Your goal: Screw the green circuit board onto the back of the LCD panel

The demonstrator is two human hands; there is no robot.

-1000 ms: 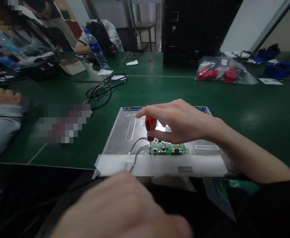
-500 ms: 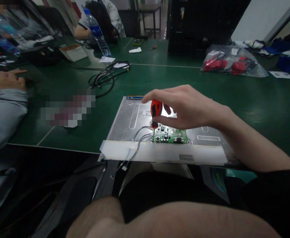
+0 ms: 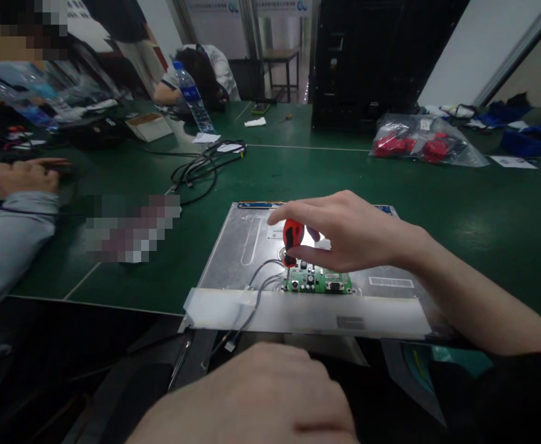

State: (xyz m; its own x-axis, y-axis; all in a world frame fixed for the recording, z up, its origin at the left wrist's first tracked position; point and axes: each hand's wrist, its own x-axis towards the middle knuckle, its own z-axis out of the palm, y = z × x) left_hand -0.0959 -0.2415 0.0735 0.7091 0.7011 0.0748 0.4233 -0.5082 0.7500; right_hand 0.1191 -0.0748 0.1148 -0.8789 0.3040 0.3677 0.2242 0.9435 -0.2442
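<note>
My right hand (image 3: 344, 231) is closed around the red and black handle of a screwdriver (image 3: 293, 240), thumb low on the handle and index finger over its top. The screwdriver stands upright at the left part of a green circuit board (image 3: 316, 282). This board sits on the metal back of a flat display panel (image 3: 219, 259); whether the screwdriver tip touches a screw is too small to tell. Grey cables (image 3: 256, 299) run from the board's left side over the panel's near edge. Low in the foreground, my left hand (image 3: 261, 394) shows its back and knuckles, fingers curled, their contents hidden.
A green table (image 3: 261, 172) carries coiled black cables (image 3: 205, 163), a water bottle (image 3: 191, 95) and a plastic bag (image 3: 427, 139) of red items. At left lies another person's hand (image 3: 24, 177). A large black screen (image 3: 372, 61) stands behind. Someone leans on the far side.
The head view has tilted up, so the scene sits lower. My left hand has come up into the foreground, where mostly forearm showed before. My right hand keeps hold of the screwdriver at the board.
</note>
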